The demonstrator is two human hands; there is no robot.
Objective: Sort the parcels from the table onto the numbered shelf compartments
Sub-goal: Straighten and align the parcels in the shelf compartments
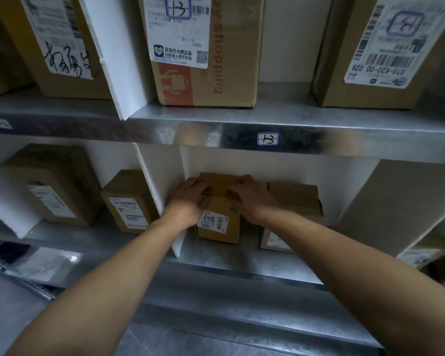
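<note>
Small parcel (219,223) held in the lower shelf compartment.
I see my left hand (190,199) and right hand (252,199) curled over its top from either side, gripping it; it sits on the steel shelf (216,255), between a white divider (152,181) and another box (297,201) just beside it.

The shelf (216,129) is bare sheet metal, brushed, and glossy enough along its front lip to throw back blurred reflections. The dividers (157,183) standing on it are smooth, matt white board. The small parcel (226,235) and the large box (231,60) on the level above are plain brown cardboard, matt and slightly fibrous. The large one is printed in flat orange ink and bears a white paper label (176,32) with a faint sheen, and the shelf tag (268,139) is a white paper sticker.
</note>
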